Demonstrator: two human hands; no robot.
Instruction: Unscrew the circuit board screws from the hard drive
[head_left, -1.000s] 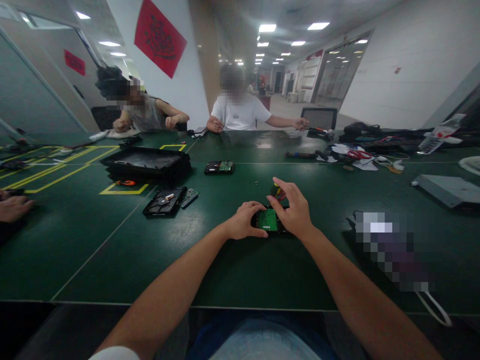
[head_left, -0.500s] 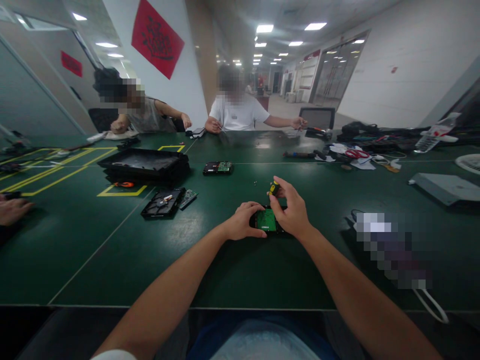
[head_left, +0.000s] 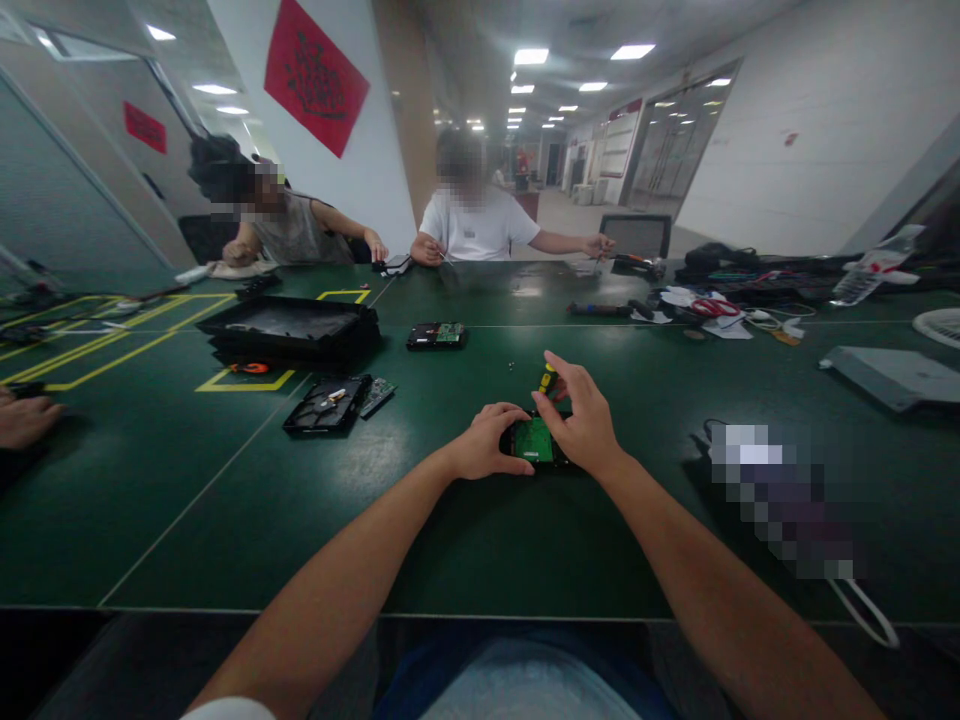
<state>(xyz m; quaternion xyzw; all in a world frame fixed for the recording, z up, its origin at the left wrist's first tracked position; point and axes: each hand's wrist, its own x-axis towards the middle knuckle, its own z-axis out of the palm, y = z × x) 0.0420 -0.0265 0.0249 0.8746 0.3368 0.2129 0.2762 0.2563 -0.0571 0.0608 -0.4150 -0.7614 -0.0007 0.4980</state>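
Hard drive (head_left: 541, 452), with its green circuit board (head_left: 532, 437) facing up, is lying flat on the dark green table (head_left: 480, 560), set in from the middle of the near edge. Both forearms are slanting toward each other from that edge. The person's left hand (head_left: 491, 443) is curving in a half-open C around the drive's left end, thumb stretching along the near side, fingers bending over the far side, gripping it. The right hand (head_left: 589, 418) is arching over the drive's right end, partly open, its thumb and index finger pinching a tilted yellow-and-black handle (head_left: 547, 380). Fingers are hiding the handle's lower end, so whether it is touching the drive cannot be told. Two tiny bits (head_left: 511, 367) are lying just beyond, toward the table's far edge. Farther toward the left edge, an opened drive (head_left: 319, 415) is resting beside a loose circuit board (head_left: 378, 398).
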